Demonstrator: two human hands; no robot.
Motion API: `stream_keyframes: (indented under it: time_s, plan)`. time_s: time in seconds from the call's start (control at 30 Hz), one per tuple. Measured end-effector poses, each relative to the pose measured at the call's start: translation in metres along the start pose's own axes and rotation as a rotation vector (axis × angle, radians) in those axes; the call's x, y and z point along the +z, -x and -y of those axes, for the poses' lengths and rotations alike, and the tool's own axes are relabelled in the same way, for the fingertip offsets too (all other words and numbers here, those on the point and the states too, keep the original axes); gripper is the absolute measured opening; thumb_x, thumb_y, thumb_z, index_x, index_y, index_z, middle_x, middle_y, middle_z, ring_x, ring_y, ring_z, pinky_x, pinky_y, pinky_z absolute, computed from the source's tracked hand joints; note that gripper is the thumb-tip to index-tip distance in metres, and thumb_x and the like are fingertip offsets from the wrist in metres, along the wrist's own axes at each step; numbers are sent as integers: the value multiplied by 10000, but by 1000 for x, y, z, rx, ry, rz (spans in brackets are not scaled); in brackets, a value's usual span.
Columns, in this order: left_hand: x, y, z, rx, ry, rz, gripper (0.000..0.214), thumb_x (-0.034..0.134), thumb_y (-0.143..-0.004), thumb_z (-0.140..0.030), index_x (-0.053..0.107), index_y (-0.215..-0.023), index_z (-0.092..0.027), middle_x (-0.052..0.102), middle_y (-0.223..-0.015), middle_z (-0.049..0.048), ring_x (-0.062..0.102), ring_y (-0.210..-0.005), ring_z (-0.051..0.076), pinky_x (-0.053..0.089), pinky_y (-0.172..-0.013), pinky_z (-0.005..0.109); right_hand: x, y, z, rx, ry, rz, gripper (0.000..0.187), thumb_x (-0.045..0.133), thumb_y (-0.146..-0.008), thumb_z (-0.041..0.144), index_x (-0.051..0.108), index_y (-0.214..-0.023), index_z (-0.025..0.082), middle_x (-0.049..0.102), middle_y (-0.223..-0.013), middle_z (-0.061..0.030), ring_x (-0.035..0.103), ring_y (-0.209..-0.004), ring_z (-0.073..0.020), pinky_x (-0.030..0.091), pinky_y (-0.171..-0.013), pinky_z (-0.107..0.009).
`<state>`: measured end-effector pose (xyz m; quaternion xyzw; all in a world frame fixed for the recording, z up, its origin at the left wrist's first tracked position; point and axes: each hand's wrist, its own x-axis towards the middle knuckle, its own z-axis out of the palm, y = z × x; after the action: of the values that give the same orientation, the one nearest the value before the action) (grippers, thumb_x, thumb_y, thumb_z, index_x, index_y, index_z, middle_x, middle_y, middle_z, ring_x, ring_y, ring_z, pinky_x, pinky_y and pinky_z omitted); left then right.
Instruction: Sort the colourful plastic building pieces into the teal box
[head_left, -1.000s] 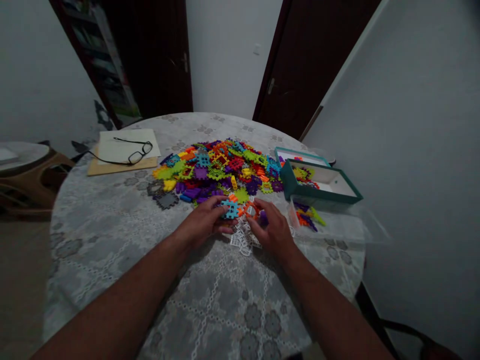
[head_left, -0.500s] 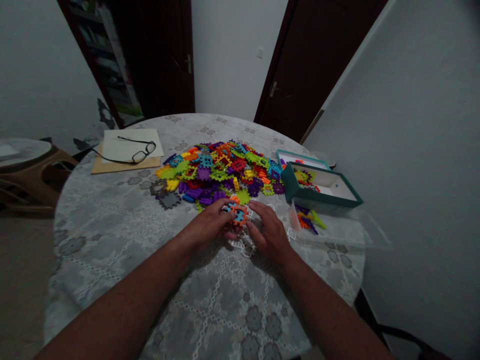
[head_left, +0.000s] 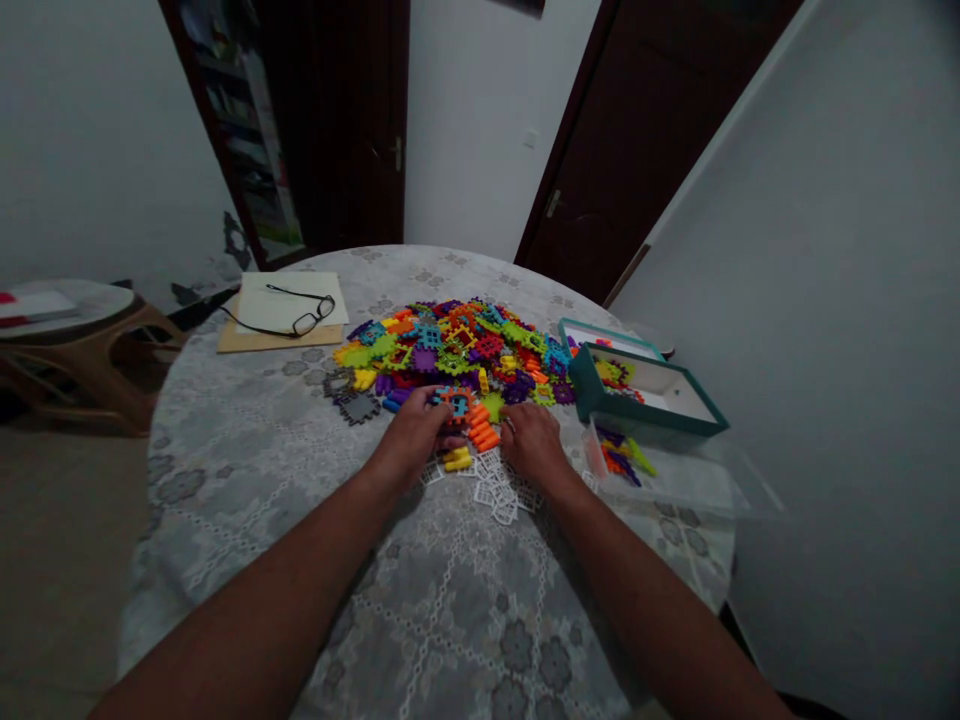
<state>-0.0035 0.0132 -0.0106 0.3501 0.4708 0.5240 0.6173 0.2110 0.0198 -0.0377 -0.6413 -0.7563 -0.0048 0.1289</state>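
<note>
My left hand [head_left: 411, 437] is closed on an orange and blue toy block [head_left: 455, 404], an openwork piece with notched edges. To its right, my right hand [head_left: 534, 440] is lowered to the table with its fingers curled; what they grip, if anything, is hidden. Between the hands lie several orange peg-like pieces [head_left: 483, 428] and a lime-green notched piece [head_left: 493, 405]. Yellow pegs [head_left: 457, 459] rest just below the held block. White lattice pieces [head_left: 501, 492] are scattered nearer to me, below the right hand.
A heap of coloured interlocking pieces [head_left: 454, 350] lies beyond my hands. On the right are a green-edged box [head_left: 652, 412] and a clear plastic container [head_left: 675, 490] with pieces inside. Eyeglasses [head_left: 305, 323] lie on papers [head_left: 289, 290] at the left.
My right hand has come away from the orange and blue block and moved down to the table on the right. My left hand keeps the block. The view has shifted slightly.
</note>
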Motion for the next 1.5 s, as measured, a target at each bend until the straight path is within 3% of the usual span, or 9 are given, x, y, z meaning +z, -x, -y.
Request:
stream_keyframes:
  time_s: [0.17, 0.47, 0.67, 0.8, 1.1, 1.23, 1.5]
  plan:
    - [-1, -3, 1, -3, -2, 18, 332, 680, -895, -177, 625, -1222, -183, 757, -1122, 129, 789, -805, 201, 664, -599, 282, 5, 2, 3, 30, -15, -15, 269, 610, -1012, 236, 768, -1230, 223, 743, -1326, -115, 602, -1273, -277, 383, -1125, -398]
    - [0, 7, -3, -37, 9, 96, 300, 713, -920, -182, 606, -1200, -197, 755, -1068, 95, 788, -821, 175, 656, -641, 248, 18, 0, -17, -19, -63, -177, 156, 642, -970, 167, 777, -1039, 203, 776, -1108, -118, 655, -1105, -286, 413, -1066, -429]
    - [1, 8, -5, -54, 29, 87, 533, 704, -926, -188, 522, -1427, -216, 756, -1124, 102, 801, -773, 183, 653, -620, 273, 16, 6, -19, -46, 33, -191, 84, 645, -995, 211, 729, -1004, 212, 751, -1045, -120, 632, -1041, -289, 396, -1062, -468]
    - [1, 8, -5, -65, 21, 99, 523, 692, -942, -203, 537, -1442, -219, 767, -1171, 126, 810, -769, 190, 645, -606, 270, 14, 9, -21, -47, 39, -202, 68, 639, -984, 215, 704, -996, 202, 731, -1021, -114, 617, -1039, -284, 388, -1063, -455]
    - [1, 9, -1, -11, -52, 101, 478, 724, -965, -256, 562, -1412, -209, 771, -1122, 125, 811, -795, 201, 649, -613, 269, -5, 17, -16, -163, -297, -472, 77, 578, -993, 230, 654, -1002, 220, 699, -980, -80, 637, -968, -260, 478, -943, -401]
    - [2, 10, 4, 45, -138, 108, 467, 745, -975, -318, 591, -1405, -223, 769, -1117, 121, 807, -815, 203, 658, -644, 280, -12, 24, -2, -228, -326, -442, 56, 599, -997, 239, 647, -1024, 232, 692, -984, -75, 636, -979, -270, 486, -939, -418]
    - [5, 11, 9, 60, -220, 160, 600, 833, -893, -343, 589, -1431, -236, 734, -992, 58, 784, -785, 213, 678, -704, 357, -11, 30, 21, -297, -254, -340, 50, 598, -1014, 237, 646, -1022, 225, 692, -1009, -93, 625, -1035, -289, 456, -1085, -508]
